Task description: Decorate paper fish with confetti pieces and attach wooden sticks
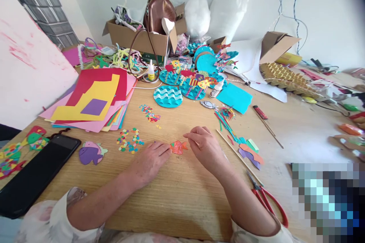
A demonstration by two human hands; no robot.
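- The left hand (156,155) lies low on the table (168,205), palm down, fingers together and fingertips at the fish's left end; its thumb is hidden, so I cannot tell whether it grips.
- The right hand (205,148) is bent at the wrist, thumb and index finger narrowed together just beside the tail; I cannot tell whether anything is between them.
- The orange paper fish (178,147) lies flat between the hands, its long axis running left to right, tail toward the right hand.
- Left of the left hand are loose paper dots (130,140) and a purple fish (89,153).
- Near the right forearm lie a thin stick (238,155) and red-handled scissors (265,197).
- Farther back, one glue bottle (151,72) stands upright; another, the white bottle (216,89), is tilted.
- By the wall, a cardboard box (121,38) holds fuzzy stems (122,19); clear bags (196,17) hold white stuffing.
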